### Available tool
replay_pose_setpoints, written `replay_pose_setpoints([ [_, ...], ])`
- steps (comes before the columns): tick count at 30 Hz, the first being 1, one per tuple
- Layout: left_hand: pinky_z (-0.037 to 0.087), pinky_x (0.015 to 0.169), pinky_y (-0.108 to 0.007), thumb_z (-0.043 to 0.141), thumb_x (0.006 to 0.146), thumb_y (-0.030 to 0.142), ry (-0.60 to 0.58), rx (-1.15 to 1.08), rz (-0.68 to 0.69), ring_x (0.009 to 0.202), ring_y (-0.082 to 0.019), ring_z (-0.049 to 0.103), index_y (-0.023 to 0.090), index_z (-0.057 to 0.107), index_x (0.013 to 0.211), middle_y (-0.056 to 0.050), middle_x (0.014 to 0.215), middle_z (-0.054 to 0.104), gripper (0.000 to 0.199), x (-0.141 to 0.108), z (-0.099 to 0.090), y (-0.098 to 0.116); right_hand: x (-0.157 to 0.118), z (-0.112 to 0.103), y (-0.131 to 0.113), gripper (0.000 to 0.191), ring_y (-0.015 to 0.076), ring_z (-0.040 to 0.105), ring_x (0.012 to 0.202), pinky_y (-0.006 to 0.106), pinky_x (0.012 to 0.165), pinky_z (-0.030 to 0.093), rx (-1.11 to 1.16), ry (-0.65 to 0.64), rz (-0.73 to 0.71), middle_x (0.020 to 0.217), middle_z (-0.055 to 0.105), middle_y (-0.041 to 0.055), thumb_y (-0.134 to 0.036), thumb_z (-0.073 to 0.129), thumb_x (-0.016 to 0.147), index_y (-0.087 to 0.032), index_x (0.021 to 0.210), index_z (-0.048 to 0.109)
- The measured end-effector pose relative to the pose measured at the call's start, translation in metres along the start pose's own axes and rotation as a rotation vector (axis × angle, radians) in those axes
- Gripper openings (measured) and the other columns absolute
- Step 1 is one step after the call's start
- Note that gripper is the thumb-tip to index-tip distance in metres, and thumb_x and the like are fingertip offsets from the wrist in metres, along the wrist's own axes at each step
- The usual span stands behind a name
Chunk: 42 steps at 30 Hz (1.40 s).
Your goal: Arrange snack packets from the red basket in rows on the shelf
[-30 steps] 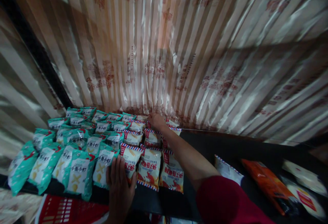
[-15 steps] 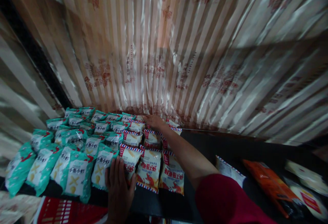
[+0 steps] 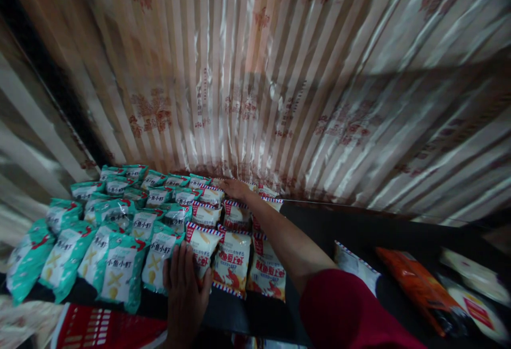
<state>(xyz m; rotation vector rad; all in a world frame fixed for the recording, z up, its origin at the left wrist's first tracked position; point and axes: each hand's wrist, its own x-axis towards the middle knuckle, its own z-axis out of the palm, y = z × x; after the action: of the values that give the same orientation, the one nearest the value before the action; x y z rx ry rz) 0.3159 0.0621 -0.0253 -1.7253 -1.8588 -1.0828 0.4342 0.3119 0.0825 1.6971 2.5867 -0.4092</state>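
The cream bags (image 3: 232, 264) stand in columns running from the front edge of the shelf (image 3: 319, 224) to its back edge. Their front row looks settled; the back end (partly hidden by the forearm) seems the part left to finish. There the right hand (image 3: 236, 188) reaches over the rearmost bags, and whether its fingers grip one I cannot tell. At the front edge the left hand (image 3: 184, 274) lies flat, fingers straight, thumb apart, touching the leftmost cream bag without grasping it. Teal bags (image 3: 117, 274) fill the left end; an orange packet (image 3: 415, 285) lies toward the right.
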Motion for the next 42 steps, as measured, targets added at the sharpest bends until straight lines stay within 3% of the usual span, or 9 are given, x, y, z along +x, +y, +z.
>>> replay_pose_setpoints([
  [4,0.026,0.107,-0.054,0.061,0.08,0.027,-0.012,-0.008,-0.002,0.132,-0.032,0.032,0.013,0.016,0.145,-0.021,0.134,0.046,0.08,0.0,0.001,-0.001,-0.012,-0.007,-0.004,0.056,0.0272,0.058,0.11,0.037,0.089,0.044,-0.033,0.053,0.034,0.118,0.063,0.0141,-0.053,0.024,0.093,-0.018,0.122,0.057],
  [7,0.025,0.107,-0.055,0.06,0.081,0.029,-0.021,-0.019,-0.014,0.133,-0.032,0.032,0.013,0.019,0.144,-0.02,0.136,0.044,0.077,0.0,-0.001,-0.001,-0.031,-0.017,-0.009,0.05,0.0251,0.061,0.105,0.035,0.087,0.044,-0.036,0.188,0.06,0.111,0.067,0.0122,-0.047,0.025,0.094,-0.019,0.123,0.056],
  [13,0.023,0.107,-0.055,0.057,0.082,0.03,-0.047,-0.022,-0.006,0.133,-0.033,0.03,0.01,0.02,0.142,-0.022,0.138,0.041,0.074,0.002,-0.008,0.001,-0.106,-0.023,-0.026,0.041,0.02,0.056,0.111,0.031,0.094,0.042,0.254,0.535,-0.092,0.123,0.061,0.0072,-0.034,0.032,0.095,-0.018,0.126,0.052],
  [16,0.022,0.107,-0.055,0.056,0.082,0.03,-0.05,-0.026,-0.001,0.134,-0.033,0.029,0.008,0.021,0.142,-0.023,0.139,0.04,0.073,0.001,-0.01,0.001,-0.159,-0.007,-0.035,0.037,0.0196,0.058,0.108,0.032,0.094,0.044,0.467,0.617,-0.129,0.119,0.063,0.006,-0.034,0.037,0.093,-0.02,0.12,0.057],
  [19,0.02,0.108,-0.054,0.053,0.084,0.033,-0.053,-0.044,-0.007,0.135,-0.033,0.027,0.007,0.022,0.141,-0.024,0.141,0.037,0.071,-0.001,-0.01,0.0,-0.207,0.027,-0.041,0.035,0.0208,0.06,0.105,0.035,0.092,0.047,0.603,0.673,-0.077,0.112,0.066,0.0077,-0.033,0.039,0.092,-0.021,0.117,0.059],
  [23,0.019,0.108,-0.054,0.047,0.086,0.032,-0.059,-0.075,-0.012,0.135,-0.033,0.026,0.006,0.026,0.14,-0.024,0.142,0.036,0.064,-0.003,-0.01,0.0,-0.248,0.081,-0.044,0.036,0.0243,0.049,0.122,0.042,0.101,0.042,0.591,0.648,0.023,0.13,0.055,0.012,-0.03,0.043,0.088,-0.02,0.119,0.058],
  [28,0.019,0.108,-0.053,0.045,0.087,0.03,-0.049,-0.075,0.005,0.136,-0.032,0.026,0.003,0.028,0.139,-0.025,0.141,0.036,0.061,-0.003,-0.01,-0.001,-0.262,0.118,-0.049,0.041,0.0261,0.041,0.129,0.045,0.103,0.04,0.559,0.575,0.105,0.138,0.046,0.0132,-0.026,0.045,0.086,-0.019,0.126,0.053],
  [36,0.02,0.108,-0.054,0.043,0.088,0.03,-0.032,-0.1,0.003,0.135,-0.032,0.027,0.005,0.027,0.14,-0.024,0.14,0.039,0.06,-0.004,-0.011,-0.001,-0.251,0.126,-0.06,0.045,0.0287,0.036,0.132,0.046,0.103,0.04,0.585,0.51,0.109,0.141,0.04,0.0175,-0.02,0.046,0.083,-0.014,0.128,0.051],
  [42,0.02,0.108,-0.053,0.042,0.088,0.03,-0.028,-0.117,-0.005,0.136,-0.03,0.026,0.006,0.024,0.141,-0.024,0.141,0.037,0.061,-0.005,-0.01,-0.002,-0.248,0.129,-0.064,0.046,0.0296,0.041,0.129,0.046,0.101,0.042,0.598,0.497,0.134,0.142,0.038,0.0186,-0.021,0.046,0.083,-0.013,0.129,0.05],
])
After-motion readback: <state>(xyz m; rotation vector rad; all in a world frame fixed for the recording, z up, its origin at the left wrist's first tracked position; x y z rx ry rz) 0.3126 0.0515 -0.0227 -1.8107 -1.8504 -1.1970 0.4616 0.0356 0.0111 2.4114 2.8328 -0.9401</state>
